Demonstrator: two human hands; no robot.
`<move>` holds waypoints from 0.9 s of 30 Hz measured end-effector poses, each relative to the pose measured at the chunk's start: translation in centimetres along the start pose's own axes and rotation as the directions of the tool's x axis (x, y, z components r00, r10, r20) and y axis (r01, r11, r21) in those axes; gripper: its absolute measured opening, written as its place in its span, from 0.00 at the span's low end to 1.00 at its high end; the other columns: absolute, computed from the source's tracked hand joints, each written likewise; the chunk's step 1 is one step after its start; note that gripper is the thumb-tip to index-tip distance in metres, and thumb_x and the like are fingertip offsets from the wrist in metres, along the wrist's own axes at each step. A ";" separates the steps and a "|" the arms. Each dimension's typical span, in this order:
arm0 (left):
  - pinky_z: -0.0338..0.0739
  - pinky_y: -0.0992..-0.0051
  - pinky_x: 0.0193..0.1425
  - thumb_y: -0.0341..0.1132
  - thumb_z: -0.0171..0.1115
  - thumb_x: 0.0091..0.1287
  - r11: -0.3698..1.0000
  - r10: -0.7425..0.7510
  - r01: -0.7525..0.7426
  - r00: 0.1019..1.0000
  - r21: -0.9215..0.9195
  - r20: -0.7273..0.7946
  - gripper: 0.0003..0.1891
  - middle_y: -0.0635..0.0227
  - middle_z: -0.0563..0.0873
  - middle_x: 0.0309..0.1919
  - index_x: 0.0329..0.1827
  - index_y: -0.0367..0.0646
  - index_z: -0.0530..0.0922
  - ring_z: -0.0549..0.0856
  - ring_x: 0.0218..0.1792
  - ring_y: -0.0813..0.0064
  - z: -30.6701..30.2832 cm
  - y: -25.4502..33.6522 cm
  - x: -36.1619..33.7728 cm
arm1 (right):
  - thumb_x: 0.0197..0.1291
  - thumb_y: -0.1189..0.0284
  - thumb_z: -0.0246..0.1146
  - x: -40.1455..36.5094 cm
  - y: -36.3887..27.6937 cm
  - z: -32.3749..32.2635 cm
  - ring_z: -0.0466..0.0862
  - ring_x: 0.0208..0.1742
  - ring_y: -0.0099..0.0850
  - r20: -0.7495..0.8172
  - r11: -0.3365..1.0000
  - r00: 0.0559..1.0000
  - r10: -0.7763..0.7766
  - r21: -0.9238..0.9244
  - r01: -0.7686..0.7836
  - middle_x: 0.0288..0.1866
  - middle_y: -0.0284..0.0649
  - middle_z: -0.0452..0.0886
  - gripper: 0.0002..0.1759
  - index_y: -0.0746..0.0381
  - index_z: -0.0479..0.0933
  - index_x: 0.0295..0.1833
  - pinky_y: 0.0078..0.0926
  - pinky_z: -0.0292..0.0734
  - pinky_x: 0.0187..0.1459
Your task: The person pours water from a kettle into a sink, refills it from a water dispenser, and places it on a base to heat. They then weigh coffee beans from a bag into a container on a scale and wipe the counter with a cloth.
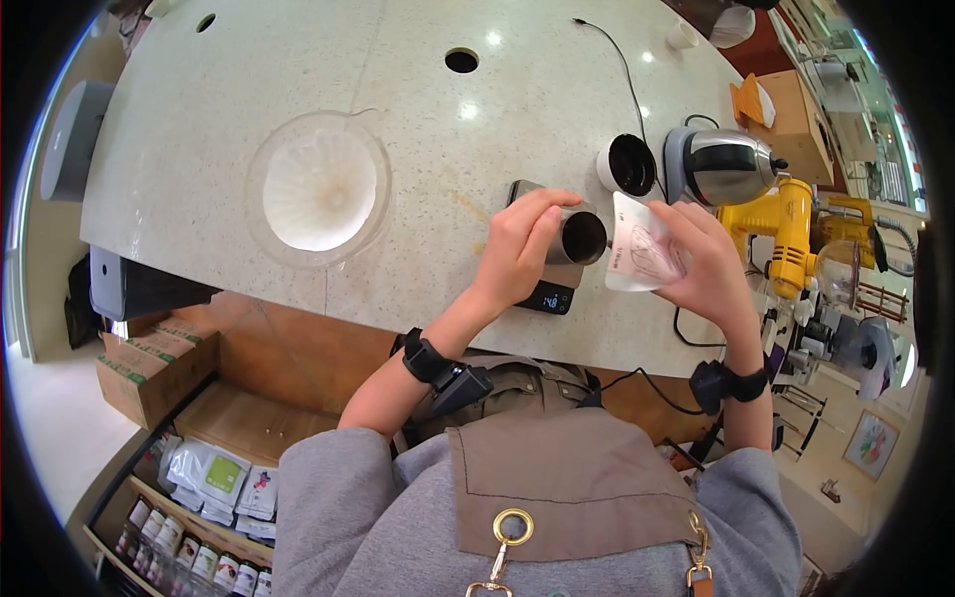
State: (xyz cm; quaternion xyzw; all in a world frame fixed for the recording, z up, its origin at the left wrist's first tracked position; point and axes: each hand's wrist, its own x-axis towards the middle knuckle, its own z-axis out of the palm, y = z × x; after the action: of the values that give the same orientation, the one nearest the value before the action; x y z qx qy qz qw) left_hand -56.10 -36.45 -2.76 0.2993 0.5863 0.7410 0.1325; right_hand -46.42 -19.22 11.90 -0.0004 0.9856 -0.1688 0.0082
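Observation:
My left hand (525,244) is closed round a small metal cup (585,238) whose dark mouth faces up and toward the right. The cup is over a digital scale (550,297) with a lit display that reads about 14.8. To the right, my right hand (699,257) grips a white printed pouch (634,249) between thumb and fingers. The pouch's left edge is close beside the cup's mouth. Just behind them stands a white cup (629,165) with a dark inside. At the left, a white paper filter (320,194) lies spread in a round clear bowl (261,214).
A steel kettle (731,165) on its base stands to the right, beside a yellow machine (793,239). A black cable (625,70) runs across the pale table (418,139), which has a round hole (462,61). Below left are a cardboard box (159,363) and shelves of jars.

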 end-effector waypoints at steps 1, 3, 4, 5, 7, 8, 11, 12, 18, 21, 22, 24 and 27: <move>0.75 0.70 0.45 0.32 0.45 0.71 1.000 0.002 -0.002 1.000 0.003 0.000 0.14 0.55 0.84 0.39 0.45 0.34 0.79 0.83 0.39 0.61 0.0 0.0 0.0 | 0.33 0.72 0.74 0.0 0.4 0.3 0.77 0.41 0.41 0.024 1.000 1.000 0.017 -0.020 -0.017 0.39 0.42 0.78 0.35 0.66 0.75 0.54 0.34 0.73 0.45; 0.75 0.70 0.45 0.33 0.44 0.71 1.000 0.002 -0.002 1.000 0.010 -0.009 0.15 0.55 0.84 0.39 0.45 0.34 0.79 0.83 0.40 0.61 0.0 -0.2 0.2 | 0.33 0.72 0.74 0.2 0.9 0.3 0.77 0.41 0.41 0.052 0.999 0.998 0.027 -0.037 -0.025 0.39 0.42 0.78 0.35 0.66 0.75 0.54 0.34 0.73 0.45; 0.75 0.69 0.46 0.33 0.44 0.71 1.000 0.018 -0.018 1.000 0.013 -0.017 0.15 0.55 0.84 0.40 0.45 0.34 0.79 0.83 0.41 0.60 -0.1 -0.4 0.2 | 0.33 0.72 0.74 0.1 0.8 0.1 0.78 0.42 0.41 0.055 0.999 0.998 0.043 -0.014 -0.042 0.40 0.43 0.78 0.35 0.66 0.75 0.54 0.34 0.73 0.46; 0.75 0.69 0.47 0.33 0.44 0.71 0.999 0.036 -0.036 0.999 0.015 -0.021 0.15 0.55 0.84 0.40 0.45 0.34 0.79 0.83 0.42 0.60 -0.1 -0.5 0.1 | 0.32 0.72 0.74 0.0 0.7 0.1 0.78 0.42 0.41 0.056 0.998 0.996 0.062 0.007 -0.062 0.40 0.43 0.78 0.35 0.66 0.75 0.54 0.34 0.73 0.46; 0.76 0.69 0.47 0.34 0.44 0.71 1.000 0.021 -0.021 1.000 0.019 -0.018 0.15 0.55 0.84 0.40 0.45 0.34 0.79 0.83 0.42 0.60 -0.2 -0.5 0.0 | 0.32 0.72 0.75 -0.1 0.9 0.0 0.78 0.42 0.41 0.069 0.997 0.995 0.072 -0.003 -0.072 0.41 0.44 0.78 0.36 0.67 0.75 0.54 0.33 0.73 0.46; 0.76 0.69 0.48 0.34 0.44 0.71 1.000 0.007 -0.007 1.000 0.022 -0.020 0.15 0.55 0.84 0.40 0.45 0.34 0.79 0.83 0.43 0.59 -0.2 -0.5 0.0 | 0.31 0.73 0.75 -0.1 0.9 0.0 0.78 0.43 0.41 0.083 0.997 0.993 0.078 -0.015 -0.077 0.41 0.44 0.78 0.37 0.67 0.75 0.55 0.33 0.73 0.47; 0.76 0.69 0.49 0.34 0.44 0.72 1.000 0.000 0.000 1.000 0.027 -0.019 0.16 0.55 0.85 0.41 0.45 0.34 0.79 0.83 0.44 0.59 -0.3 -0.4 0.0 | 0.31 0.73 0.75 -0.2 0.9 -0.1 0.78 0.42 0.41 -0.003 0.999 1.000 0.016 0.042 -0.016 0.42 0.44 0.78 0.38 0.68 0.74 0.55 0.31 0.73 0.47; 0.76 0.69 0.49 0.34 0.44 0.72 1.000 0.000 0.000 1.000 0.027 -0.017 0.16 0.55 0.85 0.41 0.45 0.34 0.79 0.83 0.44 0.59 -0.3 -0.4 -0.1 | 0.31 0.73 0.75 -0.3 0.8 -0.2 0.78 0.42 0.41 -0.004 0.999 1.000 0.018 0.042 -0.017 0.42 0.44 0.78 0.38 0.68 0.74 0.55 0.31 0.73 0.47; 0.76 0.69 0.49 0.33 0.44 0.72 0.999 0.020 -0.019 1.000 0.035 -0.014 0.15 0.55 0.85 0.41 0.45 0.34 0.80 0.83 0.44 0.59 -0.4 -0.3 -0.1 | 0.30 0.73 0.75 -0.6 0.7 -0.5 0.77 0.42 0.40 -0.035 0.996 0.999 0.010 0.090 -0.007 0.42 0.45 0.78 0.39 0.69 0.74 0.56 0.31 0.73 0.49; 0.74 0.71 0.55 0.32 0.42 0.71 0.998 -0.031 0.028 0.999 0.057 0.045 0.18 0.55 0.85 0.45 0.48 0.31 0.79 0.83 0.48 0.65 -0.6 0.0 -0.1 | 0.30 0.73 0.75 -0.8 1.0 0.0 0.77 0.41 0.41 -0.048 0.997 0.999 0.006 0.082 -0.002 0.42 0.45 0.78 0.39 0.69 0.74 0.56 0.31 0.73 0.48; 0.74 0.71 0.55 0.32 0.42 0.71 0.997 -0.032 0.028 0.998 0.068 0.055 0.17 0.55 0.85 0.45 0.48 0.31 0.79 0.83 0.48 0.65 -0.7 0.1 -0.1 | 0.30 0.73 0.75 -0.8 1.2 0.4 0.77 0.41 0.40 -0.056 0.996 0.998 -0.005 0.084 0.009 0.41 0.45 0.78 0.39 0.69 0.74 0.56 0.31 0.73 0.47; 0.74 0.71 0.55 0.32 0.42 0.70 0.996 -0.034 0.028 0.997 0.081 0.069 0.17 0.55 0.85 0.45 0.48 0.31 0.79 0.83 0.49 0.65 -0.7 0.2 -0.1 | 0.30 0.73 0.75 -0.9 1.1 0.7 0.77 0.41 0.40 -0.065 0.996 0.998 -0.013 0.089 0.019 0.41 0.45 0.78 0.38 0.69 0.74 0.55 0.30 0.73 0.47; 0.73 0.72 0.55 0.31 0.43 0.69 0.996 -0.045 0.038 0.996 0.083 0.079 0.17 0.55 0.85 0.45 0.48 0.31 0.79 0.83 0.48 0.65 -0.8 0.2 0.0 | 0.30 0.73 0.75 -1.0 0.9 0.9 0.78 0.40 0.39 -0.035 0.992 0.999 0.039 0.122 -0.034 0.39 0.44 0.77 0.37 0.69 0.74 0.54 0.29 0.73 0.45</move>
State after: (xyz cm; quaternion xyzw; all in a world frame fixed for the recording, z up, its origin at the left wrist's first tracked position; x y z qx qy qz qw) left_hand -56.51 -37.14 -2.66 0.3219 0.6163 0.7009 0.1591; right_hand -45.44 -18.68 10.74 0.0215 0.9734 -0.2280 -0.0073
